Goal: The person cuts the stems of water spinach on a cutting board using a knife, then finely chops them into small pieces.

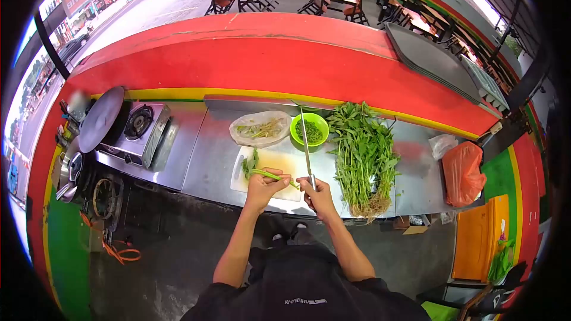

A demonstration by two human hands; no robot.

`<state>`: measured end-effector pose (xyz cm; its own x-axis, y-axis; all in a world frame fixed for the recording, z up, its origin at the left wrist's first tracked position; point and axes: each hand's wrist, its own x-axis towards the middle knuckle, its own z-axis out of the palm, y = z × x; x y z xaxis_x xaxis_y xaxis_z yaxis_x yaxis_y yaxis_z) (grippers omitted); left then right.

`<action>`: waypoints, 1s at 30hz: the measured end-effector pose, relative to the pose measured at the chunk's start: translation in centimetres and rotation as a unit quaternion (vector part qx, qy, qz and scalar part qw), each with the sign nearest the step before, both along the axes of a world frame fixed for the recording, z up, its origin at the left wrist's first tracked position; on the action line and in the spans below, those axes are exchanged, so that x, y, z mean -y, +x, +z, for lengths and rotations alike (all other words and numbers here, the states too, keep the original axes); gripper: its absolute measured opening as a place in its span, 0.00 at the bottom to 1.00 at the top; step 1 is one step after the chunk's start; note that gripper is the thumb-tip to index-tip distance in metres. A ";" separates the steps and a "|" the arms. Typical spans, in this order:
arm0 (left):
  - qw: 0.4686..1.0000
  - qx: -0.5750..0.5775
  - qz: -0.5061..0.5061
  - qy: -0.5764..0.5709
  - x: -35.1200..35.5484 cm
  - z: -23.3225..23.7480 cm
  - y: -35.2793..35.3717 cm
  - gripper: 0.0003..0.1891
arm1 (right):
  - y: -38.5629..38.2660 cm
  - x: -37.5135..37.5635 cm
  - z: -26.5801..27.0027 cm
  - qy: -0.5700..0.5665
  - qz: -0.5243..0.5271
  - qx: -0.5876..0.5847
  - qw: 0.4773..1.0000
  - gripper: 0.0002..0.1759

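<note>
Green stems [267, 173] are gripped in my left hand [263, 191], above the white cutting board [244, 185]; their leaves [249, 163] hang at its left. My right hand [321, 197] is closed around the handle of a knife [306, 142], whose long blade points away from me, over a green bowl [325, 123] of chopped greens [312, 133]. The fingertips of my right hand are close to the stem ends. Behind the board, a clear plastic bag [281, 117] holds pale stem pieces. A large bunch of leafy greens with roots [363, 160] lies right of the board.
A gas stove [143, 125] and a large wok lid [102, 120] stand at the left. An orange plastic bag [464, 173] sits at the counter's right end. The red ledge [250, 59] runs behind the counter, with black trays [428, 59] on its right part.
</note>
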<state>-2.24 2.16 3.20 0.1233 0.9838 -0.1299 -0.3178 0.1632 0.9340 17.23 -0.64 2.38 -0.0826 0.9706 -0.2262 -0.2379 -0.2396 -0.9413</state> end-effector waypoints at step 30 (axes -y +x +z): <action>0.989 -0.026 0.043 -0.136 -7.3 1.3 -5.0 0.20 | 0.0 -12.5 1.2 0.036 0.118 -0.023 0.992 0.09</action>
<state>-7.21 9.50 4.54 0.0275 0.9178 -0.3961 -0.2943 0.3861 0.8742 17.20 11.90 3.58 -0.3183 0.9364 -0.1480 -0.2265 -0.2267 -0.9473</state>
